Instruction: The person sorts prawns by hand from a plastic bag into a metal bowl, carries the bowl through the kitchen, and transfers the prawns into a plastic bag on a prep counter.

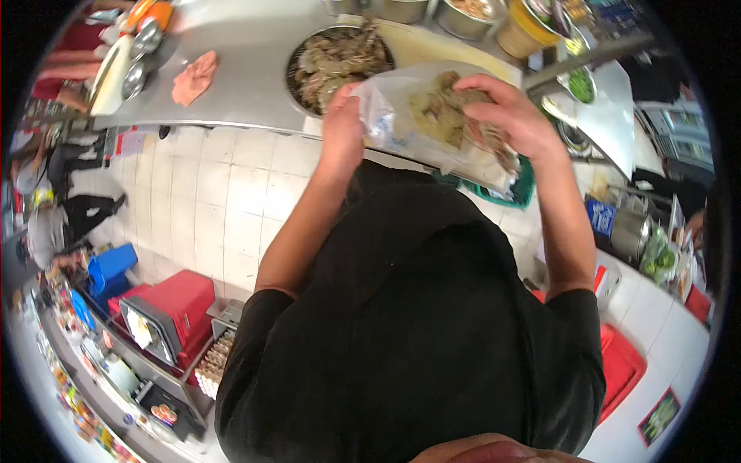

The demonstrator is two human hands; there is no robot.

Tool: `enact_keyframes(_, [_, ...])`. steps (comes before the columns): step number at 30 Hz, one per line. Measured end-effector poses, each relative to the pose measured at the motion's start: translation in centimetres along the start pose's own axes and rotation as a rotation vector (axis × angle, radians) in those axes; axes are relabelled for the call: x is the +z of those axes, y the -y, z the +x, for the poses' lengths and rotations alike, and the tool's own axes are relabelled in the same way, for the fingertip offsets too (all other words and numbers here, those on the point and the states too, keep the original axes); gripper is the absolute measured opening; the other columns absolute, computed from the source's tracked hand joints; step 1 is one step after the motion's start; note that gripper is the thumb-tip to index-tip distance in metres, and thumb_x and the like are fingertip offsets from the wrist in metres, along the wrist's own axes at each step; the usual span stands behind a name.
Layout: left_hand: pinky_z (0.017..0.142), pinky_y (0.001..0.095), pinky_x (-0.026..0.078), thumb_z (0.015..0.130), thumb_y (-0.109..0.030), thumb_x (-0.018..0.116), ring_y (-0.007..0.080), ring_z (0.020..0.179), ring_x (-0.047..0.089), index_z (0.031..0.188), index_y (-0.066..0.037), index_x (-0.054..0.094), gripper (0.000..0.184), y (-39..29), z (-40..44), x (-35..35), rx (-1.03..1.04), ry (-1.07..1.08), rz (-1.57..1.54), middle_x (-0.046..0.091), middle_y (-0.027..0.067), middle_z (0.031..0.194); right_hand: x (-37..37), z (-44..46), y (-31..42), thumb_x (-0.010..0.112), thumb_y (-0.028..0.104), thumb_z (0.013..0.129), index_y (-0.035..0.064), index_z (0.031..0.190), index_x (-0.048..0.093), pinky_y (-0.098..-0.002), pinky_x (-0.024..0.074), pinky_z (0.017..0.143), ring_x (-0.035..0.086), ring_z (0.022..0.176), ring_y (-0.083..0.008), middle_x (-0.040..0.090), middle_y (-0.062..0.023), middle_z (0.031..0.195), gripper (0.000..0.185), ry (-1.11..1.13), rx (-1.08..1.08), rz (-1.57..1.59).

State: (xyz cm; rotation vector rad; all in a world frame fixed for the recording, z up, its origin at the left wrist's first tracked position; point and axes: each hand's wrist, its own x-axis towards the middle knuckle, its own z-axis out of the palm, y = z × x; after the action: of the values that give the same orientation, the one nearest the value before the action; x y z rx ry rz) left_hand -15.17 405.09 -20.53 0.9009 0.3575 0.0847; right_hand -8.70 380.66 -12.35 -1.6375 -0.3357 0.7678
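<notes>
A clear plastic bag (401, 100) with raw shrimp (440, 112) inside is held tilted over the front edge of the steel table. My left hand (343, 127) is closed on the left end of the bag, beside a round metal bowl. My right hand (517, 116) grips the other end, its fingers curled over the bag where the shrimp lie. Grey-brown raw shrimp (340, 62) are heaped in the metal bowl (292, 86), just beyond my left hand.
A pink crumpled cloth or glove (195, 77) lies on the steel table (247, 46). Ladles (135, 79) and another person's arms (69, 73) are at the left. Metal pots (463, 23) line the back. Beneath the bag is a green basket (525, 189). Red bins (181, 305) stand behind.
</notes>
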Motion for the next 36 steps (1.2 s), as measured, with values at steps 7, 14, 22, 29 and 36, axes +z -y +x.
enact_keyframes(7, [0.072, 0.0245, 0.046, 0.095, -0.007, 0.040, 0.0099, 0.079, 0.058, 0.102, -0.004, 0.058, 0.020, 3.9, -0.9, -3.3, -0.088, 0.126, -0.002, 0.062, 0.0022, 0.089, 3.1, 7.1, 4.8, 0.061, 0.012, 0.083, 0.0054, 0.111, 0.056, -0.0247, 0.0423, 0.055, 0.050, 0.060, -0.0074, 0.056, -0.0006, 0.078, 0.028, -0.141, -0.337, -0.572])
enact_keyframes(14, [0.074, 0.0249, 0.049, 0.094, -0.007, 0.046, 0.0120, 0.082, 0.061, 0.107, -0.002, 0.058, 0.019, 6.6, -1.2, -6.5, -0.107, 0.188, 0.084, 0.065, 0.0043, 0.094, 11.9, 19.3, 0.9, 0.059, 0.021, 0.078, 0.0090, 0.110, 0.059, -0.0395, 0.0489, 0.077, 0.062, 0.089, -0.0299, 0.065, -0.0148, 0.093, 0.034, -0.142, -0.529, -0.976])
enact_keyframes(22, [0.048, 0.0224, 0.040, 0.090, -0.007, 0.040, 0.0070, 0.056, 0.050, 0.099, -0.006, 0.058, 0.020, 2.6, -2.8, -6.5, -0.025, -0.035, 0.106, 0.059, -0.0005, 0.075, 14.4, 20.1, -0.2, 0.062, 0.032, 0.079, 0.0079, 0.108, 0.062, -0.0434, 0.0478, 0.082, 0.059, 0.096, -0.0331, 0.063, -0.0131, 0.105, 0.038, -0.204, -0.663, -1.153])
enact_keyframes(29, [0.063, 0.0208, 0.042, 0.088, -0.005, 0.041, 0.0072, 0.070, 0.053, 0.101, -0.003, 0.056, 0.020, -0.2, -2.7, -4.5, -0.074, -0.032, -0.119, 0.062, 0.0018, 0.086, 2.7, 6.7, -0.1, 0.058, 0.013, 0.084, 0.0031, 0.092, 0.065, -0.0308, 0.0471, 0.072, 0.061, 0.078, -0.0184, 0.066, -0.0087, 0.083, 0.015, 0.413, 0.021, -0.887])
enact_keyframes(36, [0.078, 0.0328, 0.049, 0.092, -0.008, 0.038, 0.0203, 0.087, 0.060, 0.112, -0.001, 0.050, 0.024, -0.1, -0.6, -0.7, -0.201, 0.164, -0.325, 0.061, 0.0110, 0.102, -7.2, 0.3, -7.9, 0.056, 0.004, 0.067, 0.0053, 0.089, 0.068, -0.0439, 0.0486, 0.078, 0.061, 0.093, -0.0345, 0.065, -0.0161, 0.093, 0.025, 0.050, 0.286, -1.521])
